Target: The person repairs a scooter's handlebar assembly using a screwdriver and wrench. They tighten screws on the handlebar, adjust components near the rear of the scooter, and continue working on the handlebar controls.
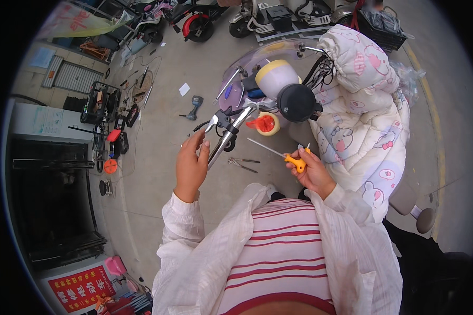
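Observation:
An electric scooter stands in front of me, its bare chrome handlebar (227,140) pointing toward me. My left hand (191,167) is beside the tube's end, fingers stretched and their tips at the brake lever (212,124); whether they touch it I cannot tell. A black clamp (226,122) holds the lever on the bar. My right hand (316,172) grips a screwdriver (295,162) by its orange handle, the thin metal shaft pointing left toward the handlebar. Some small thing shows at the right fingertips, too small to name. A round black housing (296,103) sits at the handlebar's middle.
A padded white cover (360,128) with cartoon prints drapes the scooter's right side. Pliers (243,164) and a cordless drill (193,107) lie on the floor. Toolboxes (101,102) and loose tools are at the left; other scooters (197,23) stand at the back.

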Tool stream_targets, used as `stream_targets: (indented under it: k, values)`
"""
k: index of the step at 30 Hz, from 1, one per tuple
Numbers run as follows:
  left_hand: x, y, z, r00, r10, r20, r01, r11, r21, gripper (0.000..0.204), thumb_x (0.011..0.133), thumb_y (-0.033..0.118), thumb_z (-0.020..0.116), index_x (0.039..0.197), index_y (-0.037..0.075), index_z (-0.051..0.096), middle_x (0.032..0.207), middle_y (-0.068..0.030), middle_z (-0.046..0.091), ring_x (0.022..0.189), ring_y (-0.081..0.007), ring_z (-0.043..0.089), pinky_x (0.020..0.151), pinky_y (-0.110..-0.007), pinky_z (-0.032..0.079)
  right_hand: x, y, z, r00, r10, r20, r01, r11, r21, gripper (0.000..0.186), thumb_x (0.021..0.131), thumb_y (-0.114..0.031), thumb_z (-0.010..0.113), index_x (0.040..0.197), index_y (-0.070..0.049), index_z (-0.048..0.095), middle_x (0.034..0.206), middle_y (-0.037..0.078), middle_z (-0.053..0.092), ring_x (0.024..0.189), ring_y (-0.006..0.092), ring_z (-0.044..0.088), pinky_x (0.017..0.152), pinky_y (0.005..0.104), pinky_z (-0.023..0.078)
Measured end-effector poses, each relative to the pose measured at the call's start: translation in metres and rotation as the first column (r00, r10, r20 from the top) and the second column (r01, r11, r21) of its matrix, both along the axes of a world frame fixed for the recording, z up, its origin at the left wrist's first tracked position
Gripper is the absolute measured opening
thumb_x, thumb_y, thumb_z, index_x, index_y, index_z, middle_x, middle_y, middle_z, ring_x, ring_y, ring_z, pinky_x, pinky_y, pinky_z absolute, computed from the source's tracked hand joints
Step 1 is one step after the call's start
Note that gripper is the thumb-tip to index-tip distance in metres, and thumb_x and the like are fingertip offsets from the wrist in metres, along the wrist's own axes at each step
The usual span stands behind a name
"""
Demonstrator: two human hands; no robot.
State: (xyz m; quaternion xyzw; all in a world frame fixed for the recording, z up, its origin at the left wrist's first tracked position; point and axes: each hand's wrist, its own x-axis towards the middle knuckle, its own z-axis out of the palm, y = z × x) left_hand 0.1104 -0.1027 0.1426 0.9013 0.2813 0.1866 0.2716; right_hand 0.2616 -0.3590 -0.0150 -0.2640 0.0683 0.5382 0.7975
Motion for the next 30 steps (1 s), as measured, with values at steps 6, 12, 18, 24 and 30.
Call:
stream_targets:
  k: [6, 12, 18, 24, 30]
  values:
    - [0.06, 0.011, 0.001, 0.943, -0.113, -0.314, 0.214, 0.925, 0.312, 0.049, 0.085, 0.028, 0.069, 0.126, 0.005, 0.056, 0.114, -0.0142, 0.063, 0.096, -0.0329, 0.065, 0.078, -0.041, 0.052, -0.015, 0.015, 0.005, 0.997, -0.028, 0.078, 0.021, 0.996, 0.082, 0.021, 0.102, -0.021, 0.047, 0.109, -0.002, 0.054, 0.113, 0.014, 0.06, 0.092, 0.0201, 0.065, 0.071, 0.0276, 0.053]
    - [0.073, 0.007, -0.001, 0.868, -0.138, -0.476, 0.289, 0.921, 0.261, 0.073, 0.072, 0.038, 0.079, 0.133, 0.007, 0.053, 0.12, -0.014, 0.062, 0.102, -0.0308, 0.064, 0.083, -0.039, 0.051, -0.021, 0.025, -0.002, 0.995, -0.069, 0.071, 0.063, 0.994, 0.087, 0.019, 0.103, -0.019, 0.046, 0.11, -0.002, 0.052, 0.112, 0.013, 0.059, 0.092, 0.0212, 0.064, 0.073, 0.0285, 0.051]
    - [0.073, 0.022, -0.012, 0.874, -0.237, -0.425, 0.349, 0.914, 0.209, 0.066, 0.071, 0.036, 0.079, 0.126, 0.005, 0.058, 0.108, -0.0121, 0.067, 0.093, -0.0293, 0.066, 0.077, -0.038, 0.052, -0.024, 0.026, -0.008, 0.995, -0.071, 0.073, 0.063, 0.993, 0.095, 0.02, 0.103, -0.019, 0.045, 0.11, -0.002, 0.052, 0.112, 0.014, 0.058, 0.094, 0.0212, 0.063, 0.073, 0.0286, 0.051]
    - [0.075, 0.031, -0.013, 0.857, -0.27, -0.438, 0.361, 0.923, 0.136, 0.066, 0.071, 0.036, 0.079, 0.126, 0.005, 0.059, 0.104, -0.0127, 0.069, 0.09, -0.03, 0.067, 0.078, -0.038, 0.052, -0.026, 0.027, -0.008, 0.997, -0.067, 0.044, 0.064, 0.995, 0.071, 0.022, 0.103, -0.02, 0.045, 0.111, 0.0, 0.051, 0.112, 0.014, 0.059, 0.095, 0.0214, 0.063, 0.075, 0.0286, 0.051]
    - [0.071, 0.031, -0.014, 0.868, -0.286, -0.405, 0.355, 0.929, 0.104, 0.066, 0.071, 0.035, 0.08, 0.126, 0.005, 0.059, 0.105, -0.0125, 0.069, 0.091, -0.0294, 0.068, 0.079, -0.037, 0.052, -0.022, 0.024, 0.028, 0.877, 0.138, -0.46, -0.051, 0.979, 0.198, 0.038, 0.104, -0.03, 0.043, 0.119, 0.003, 0.052, 0.111, 0.015, 0.061, 0.094, 0.0193, 0.065, 0.072, 0.0256, 0.055]
